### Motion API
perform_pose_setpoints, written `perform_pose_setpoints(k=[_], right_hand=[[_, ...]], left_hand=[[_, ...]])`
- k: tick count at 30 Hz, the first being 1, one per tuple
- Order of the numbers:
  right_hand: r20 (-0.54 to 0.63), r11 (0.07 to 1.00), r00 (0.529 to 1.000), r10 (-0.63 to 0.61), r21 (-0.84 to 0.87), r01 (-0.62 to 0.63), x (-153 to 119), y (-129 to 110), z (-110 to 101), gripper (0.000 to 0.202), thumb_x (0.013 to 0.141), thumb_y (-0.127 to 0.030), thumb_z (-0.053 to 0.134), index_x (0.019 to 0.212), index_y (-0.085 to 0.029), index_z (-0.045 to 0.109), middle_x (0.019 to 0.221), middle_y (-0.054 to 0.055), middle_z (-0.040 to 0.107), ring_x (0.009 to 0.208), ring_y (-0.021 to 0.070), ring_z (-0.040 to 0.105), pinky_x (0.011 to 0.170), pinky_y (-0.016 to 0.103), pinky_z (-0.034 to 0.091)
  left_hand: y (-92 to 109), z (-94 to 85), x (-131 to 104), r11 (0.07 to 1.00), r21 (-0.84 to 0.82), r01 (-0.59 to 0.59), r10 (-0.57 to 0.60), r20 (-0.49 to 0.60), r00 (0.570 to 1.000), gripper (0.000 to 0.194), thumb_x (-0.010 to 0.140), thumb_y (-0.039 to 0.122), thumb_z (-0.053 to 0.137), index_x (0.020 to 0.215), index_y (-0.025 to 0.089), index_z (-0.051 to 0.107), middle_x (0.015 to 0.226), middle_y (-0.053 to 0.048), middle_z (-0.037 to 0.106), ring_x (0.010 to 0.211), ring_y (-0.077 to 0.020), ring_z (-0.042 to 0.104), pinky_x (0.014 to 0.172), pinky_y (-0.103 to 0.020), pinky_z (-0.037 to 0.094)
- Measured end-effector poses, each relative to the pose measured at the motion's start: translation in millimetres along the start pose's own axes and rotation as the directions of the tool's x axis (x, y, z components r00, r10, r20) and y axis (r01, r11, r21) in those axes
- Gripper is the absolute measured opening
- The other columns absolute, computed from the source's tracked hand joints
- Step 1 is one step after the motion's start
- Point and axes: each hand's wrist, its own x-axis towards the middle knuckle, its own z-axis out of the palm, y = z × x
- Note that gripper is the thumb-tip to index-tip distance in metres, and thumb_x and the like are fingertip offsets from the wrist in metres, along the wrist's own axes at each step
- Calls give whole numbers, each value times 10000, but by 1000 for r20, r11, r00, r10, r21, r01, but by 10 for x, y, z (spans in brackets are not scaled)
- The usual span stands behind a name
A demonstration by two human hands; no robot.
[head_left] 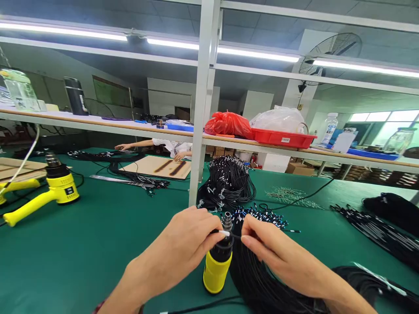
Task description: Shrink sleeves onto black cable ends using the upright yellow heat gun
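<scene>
Between my two hands a thin black cable with a short white sleeve is stretched. My left hand pinches the cable at the white sleeve. A little to the right, my right hand pinches the black part between thumb and forefinger. Just behind the cable, a yellow heat gun stands upright with its metal nozzle pointing up. To its right lies a long bundle of black cables, with blue and white ends toward the back, partly hidden by my right hand and forearm.
A pile of black cables sits behind the heat gun. Another yellow heat gun stands at left. More cable bundles lie at right. A white shelf post rises ahead. Across the table, a person's hands show near a board.
</scene>
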Motion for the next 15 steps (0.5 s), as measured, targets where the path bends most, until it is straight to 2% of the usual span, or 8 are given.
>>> perform_pose_setpoints(k=[4,9,12,15], right_hand=[[-145,1000,989,23,18,-21,119,62,-58,304,978,-401,372,785,-172,421,714,-14,442,645,111,348,576,235,302],[-227,999,974,10,53,2,305,133,-69,305,914,-372,478,715,-158,393,655,-26,400,585,87,306,503,214,255],[-260,999,966,0,40,10,405,200,-57,317,885,-363,512,686,-156,379,653,-22,414,590,85,325,505,204,269],[-289,1000,957,12,8,-10,464,251,-44,331,876,-377,518,678,-158,367,641,-24,415,591,88,331,510,204,272]], left_hand=[[-109,6,37,998,-22,61,-61,-14,998,258,975,382,374,870,217,541,818,15,567,775,-151,482,721,-274,345],[-169,73,135,979,-99,176,-178,-9,984,374,960,462,371,725,183,454,668,32,472,648,-125,394,601,-255,281],[-185,126,206,946,-225,235,-243,-7,970,447,953,509,344,668,169,394,612,38,400,579,-110,313,537,-252,236],[-218,188,248,911,-338,234,-252,-9,968,460,966,504,298,678,166,419,628,39,424,590,-104,333,540,-241,257]])
